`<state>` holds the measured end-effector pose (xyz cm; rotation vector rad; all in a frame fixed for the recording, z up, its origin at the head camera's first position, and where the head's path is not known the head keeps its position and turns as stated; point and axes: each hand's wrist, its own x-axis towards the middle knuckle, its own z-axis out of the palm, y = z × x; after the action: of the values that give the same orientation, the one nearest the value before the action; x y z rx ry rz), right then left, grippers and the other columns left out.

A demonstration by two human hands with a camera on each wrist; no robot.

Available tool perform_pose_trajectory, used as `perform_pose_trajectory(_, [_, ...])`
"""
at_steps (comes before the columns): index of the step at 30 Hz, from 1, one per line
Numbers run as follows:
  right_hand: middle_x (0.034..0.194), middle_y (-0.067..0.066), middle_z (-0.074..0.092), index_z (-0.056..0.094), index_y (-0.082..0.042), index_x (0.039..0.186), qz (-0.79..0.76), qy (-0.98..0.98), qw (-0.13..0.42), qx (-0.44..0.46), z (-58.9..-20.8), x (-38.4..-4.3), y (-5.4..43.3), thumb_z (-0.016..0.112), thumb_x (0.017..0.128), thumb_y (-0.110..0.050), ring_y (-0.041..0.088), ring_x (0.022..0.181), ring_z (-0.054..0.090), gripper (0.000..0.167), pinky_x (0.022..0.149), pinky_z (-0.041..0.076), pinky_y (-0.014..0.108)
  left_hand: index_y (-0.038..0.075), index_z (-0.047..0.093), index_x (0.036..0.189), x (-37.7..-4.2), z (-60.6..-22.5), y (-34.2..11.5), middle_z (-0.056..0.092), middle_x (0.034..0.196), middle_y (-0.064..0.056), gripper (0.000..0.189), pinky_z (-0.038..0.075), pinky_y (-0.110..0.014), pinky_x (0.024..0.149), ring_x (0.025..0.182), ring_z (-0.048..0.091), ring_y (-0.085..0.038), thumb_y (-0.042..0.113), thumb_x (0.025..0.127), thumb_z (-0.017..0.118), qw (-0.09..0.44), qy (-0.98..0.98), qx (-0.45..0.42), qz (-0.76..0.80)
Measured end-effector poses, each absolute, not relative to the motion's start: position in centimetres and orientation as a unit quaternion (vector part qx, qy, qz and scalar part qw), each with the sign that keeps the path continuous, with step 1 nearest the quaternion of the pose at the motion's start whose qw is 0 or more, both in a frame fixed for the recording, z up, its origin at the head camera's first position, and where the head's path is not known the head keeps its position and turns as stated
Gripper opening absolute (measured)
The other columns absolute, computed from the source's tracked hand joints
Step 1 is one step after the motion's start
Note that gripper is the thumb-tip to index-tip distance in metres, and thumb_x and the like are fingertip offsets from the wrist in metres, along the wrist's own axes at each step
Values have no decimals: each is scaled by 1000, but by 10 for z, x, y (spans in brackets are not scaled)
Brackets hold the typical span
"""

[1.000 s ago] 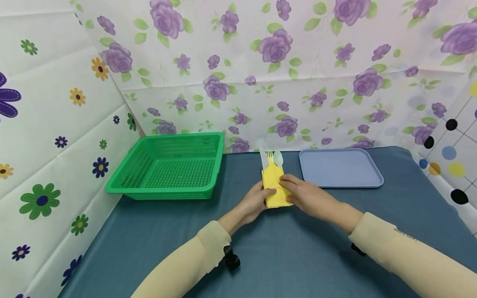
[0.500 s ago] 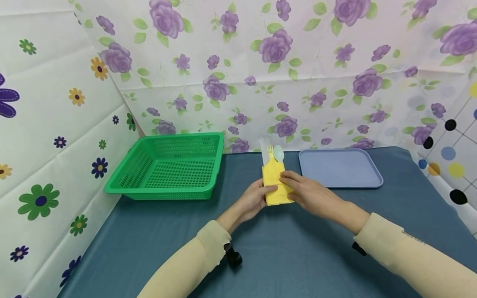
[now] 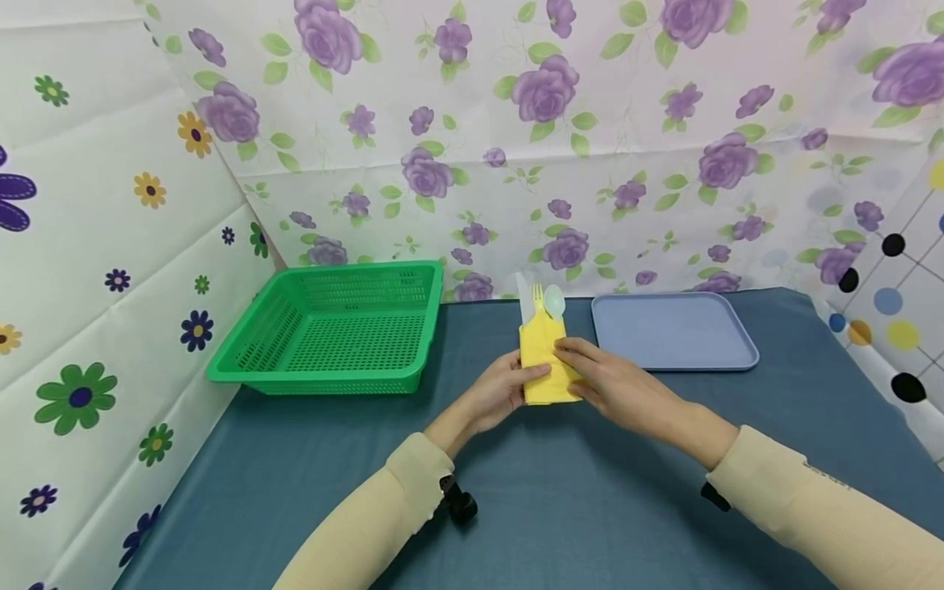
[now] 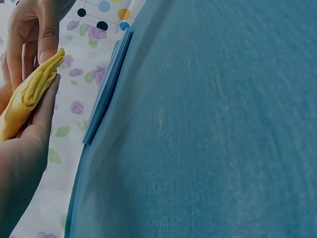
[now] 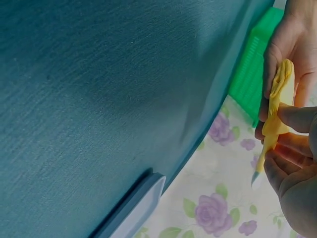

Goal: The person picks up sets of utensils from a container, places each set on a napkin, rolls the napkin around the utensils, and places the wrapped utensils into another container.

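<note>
A folded yellow napkin [image 3: 544,352] is held up over the table between both hands. Out of its top stick a pale knife [image 3: 525,299], a yellow fork [image 3: 537,298] and a pale green spoon [image 3: 555,301]; their lower parts are hidden in the cloth. My left hand [image 3: 497,392] grips the napkin's left side, thumb across the front and fingers behind it, as the left wrist view also shows. From the right, my right hand [image 3: 623,393] pinches its other edge, fingertips on the front. In the right wrist view the napkin [image 5: 282,91] shows edge-on, with several layers.
A green perforated basket [image 3: 324,381] stands at the back left of the blue-covered table [image 3: 575,508]. At the back right lies a flat blue-grey tray [image 3: 674,332]. Flowered cloth walls [image 3: 501,197] close off the back and left.
Napkin and cutlery have risen slightly and tilted a little, so the knife, fork and spoon show higher in the head view. Both hands keep their hold, the right forearm shifting slightly rightward.
</note>
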<state>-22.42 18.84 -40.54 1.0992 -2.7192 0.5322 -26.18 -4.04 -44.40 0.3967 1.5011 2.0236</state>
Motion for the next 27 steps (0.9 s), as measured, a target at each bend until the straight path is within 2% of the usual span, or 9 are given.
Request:
perform_pose_trajectory(6, [154,15,48,53,-1,151,177,-908,85,370,-403,-222,187,74,100,-17,28,114,68,58,88,61,40,3,43,153,-263,-444,-41,59,144,-15,49,57,-40,100,126,65,-27,9,107,60,279,575,153,753])
perform_pose_trajectory(19, [157,12,47,53,-4,152,192,-899,104,379,-406,-220,189,75,99,-21,29,125,63,59,94,59,44,1,48,149,-264,-440,-46,63,138,-16,45,59,-39,97,119,68,-26,9,107,61,285,579,164,746])
perform_pose_trajectory(27, [156,13,47,53,-3,151,186,-886,158,395,-410,-218,188,79,95,-14,33,129,60,62,97,58,46,5,46,150,-263,-437,-48,60,140,-16,46,58,-40,99,121,67,-27,7,106,60,277,573,182,750])
